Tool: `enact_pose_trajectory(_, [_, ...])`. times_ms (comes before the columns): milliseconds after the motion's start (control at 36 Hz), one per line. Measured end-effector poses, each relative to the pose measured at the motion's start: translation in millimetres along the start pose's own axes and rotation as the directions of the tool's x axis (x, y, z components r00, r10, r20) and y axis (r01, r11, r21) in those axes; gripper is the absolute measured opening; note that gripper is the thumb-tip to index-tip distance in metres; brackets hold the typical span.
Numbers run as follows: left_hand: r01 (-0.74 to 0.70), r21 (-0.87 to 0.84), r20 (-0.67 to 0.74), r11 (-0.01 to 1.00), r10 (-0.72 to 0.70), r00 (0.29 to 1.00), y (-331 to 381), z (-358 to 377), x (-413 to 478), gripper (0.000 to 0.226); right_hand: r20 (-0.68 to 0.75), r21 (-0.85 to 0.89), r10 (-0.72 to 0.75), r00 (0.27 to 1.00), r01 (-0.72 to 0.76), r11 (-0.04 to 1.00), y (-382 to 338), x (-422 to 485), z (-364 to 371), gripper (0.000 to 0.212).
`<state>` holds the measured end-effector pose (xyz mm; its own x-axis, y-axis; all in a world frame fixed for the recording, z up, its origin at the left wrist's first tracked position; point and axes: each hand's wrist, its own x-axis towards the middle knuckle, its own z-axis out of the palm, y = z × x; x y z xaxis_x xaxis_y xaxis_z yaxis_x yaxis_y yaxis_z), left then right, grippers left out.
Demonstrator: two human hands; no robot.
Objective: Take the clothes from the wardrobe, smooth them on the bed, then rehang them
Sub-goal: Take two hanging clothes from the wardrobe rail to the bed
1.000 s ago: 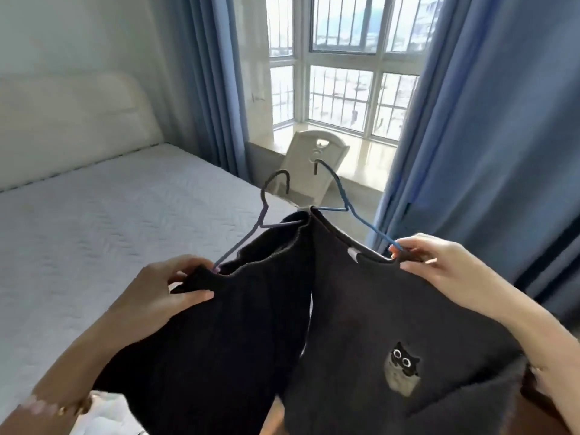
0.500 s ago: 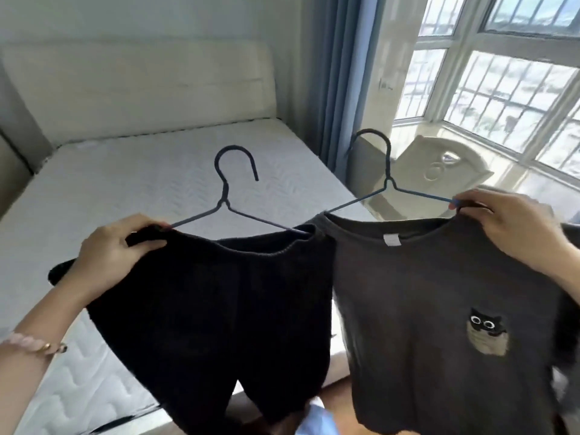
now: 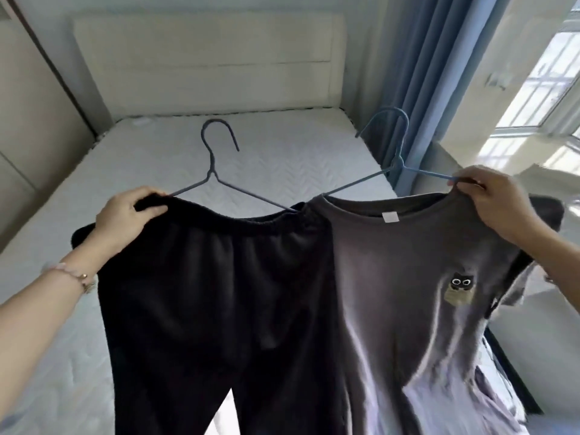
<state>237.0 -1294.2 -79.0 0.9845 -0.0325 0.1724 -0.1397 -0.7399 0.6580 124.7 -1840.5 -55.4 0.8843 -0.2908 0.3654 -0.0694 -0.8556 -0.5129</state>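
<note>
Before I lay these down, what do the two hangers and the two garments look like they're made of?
Both hangers look like thin wire with a matte blue-grey coating, judging by the slim bent hooks. The black trousers in the left hand seem a soft, fuzzy knit that reflects no light. The grey T-shirt in the right hand looks like thin jersey, probably cotton, draping in folds.

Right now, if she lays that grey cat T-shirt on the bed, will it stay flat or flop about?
Probably floppy: the grey T-shirt hangs in long soft folds below the blue hanger. It looks light, since the right hand holds it up by one shoulder. On the bed it will likely crumple and need smoothing.
</note>
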Motion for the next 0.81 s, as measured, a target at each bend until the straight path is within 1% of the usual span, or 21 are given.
enact_pose_trajectory(56, [0.054, 0.018, -0.029, 0.998, -0.053, 0.998, -9.2, 19.8, 22.2, 0.016, 0.023, -0.004, 0.006, 1.0, -0.006, 1.0, 9.1, 33.3, 25.9, 0.019])
enact_pose_trajectory(167, [0.223, 0.093, -0.098, 0.971, -0.214, 0.972, -24.9, 59.3, 62.4, 0.019, 0.079, -0.042, 0.046, 0.996, -0.043, 0.998, 32.9, 90.7, 84.6, 0.017])
enact_pose_trajectory(250, [0.288, 0.126, -0.113, 0.949, -0.275, 0.955, -39.2, 86.5, 96.4, 0.02, 0.115, -0.031, 0.072, 0.991, -0.069, 0.997, 51.2, 127.5, 129.6, 0.017])
enact_pose_trajectory(444, [0.325, 0.168, -0.102, 0.931, -0.311, 0.945, -93.7, 164.9, 172.3, 0.016, 0.179, -0.026, 0.124, 0.976, -0.122, 0.992, 99.3, 186.2, 241.8, 0.017])
enact_pose_trajectory(528, [0.323, 0.222, -0.084, 0.92, -0.312, 0.946, -124.4, 206.6, 200.9, 0.018, 0.202, -0.091, 0.088, 0.975, -0.07, 0.993, 123.0, 200.5, 288.4, 0.017])
enact_pose_trajectory(583, [0.322, 0.235, -0.086, 0.917, -0.31, 0.947, -147.1, 234.9, 222.2, 0.018, 0.176, -0.129, 0.052, 0.983, -0.029, 0.991, 142.5, 212.1, 322.5, 0.017])
enact_pose_trajectory(639, [0.324, 0.251, -0.104, 0.912, -0.308, 0.946, -171.3, 262.8, 239.2, 0.018, 0.141, -0.19, 0.038, 0.989, -0.011, 0.982, 162.2, 221.5, 358.5, 0.02])
enact_pose_trajectory(667, [0.317, 0.267, -0.128, 0.91, -0.293, 0.948, -183.2, 276.4, 244.3, 0.018, 0.154, -0.243, 0.044, 0.987, -0.005, 0.97, 171.7, 223.2, 376.1, 0.021])
enact_pose_trajectory(694, [0.291, 0.3, -0.153, 0.908, -0.255, 0.955, -196.5, 289.9, 248.5, 0.019, 0.197, -0.308, 0.085, 0.977, -0.02, 0.951, 181.1, 222.3, 393.3, 0.028])
enact_pose_trajectory(750, [0.255, 0.402, -0.194, 0.879, -0.191, 0.962, -221.2, 316.9, 250.9, 0.028, 0.311, -0.44, 0.231, 0.922, -0.076, 0.895, 196.2, 212.7, 422.6, 0.057])
enact_pose_trajectory(778, [0.289, 0.43, -0.206, 0.855, -0.219, 0.954, -231.0, 328.7, 248.9, 0.038, 0.359, -0.489, 0.295, 0.885, -0.091, 0.867, 200.6, 205.5, 433.7, 0.067])
enact_pose_trajectory(806, [0.342, 0.423, -0.188, 0.839, -0.288, 0.939, -237.6, 339.4, 244.1, 0.049, 0.41, -0.524, 0.326, 0.852, -0.073, 0.849, 202.3, 195.9, 442.0, 0.071])
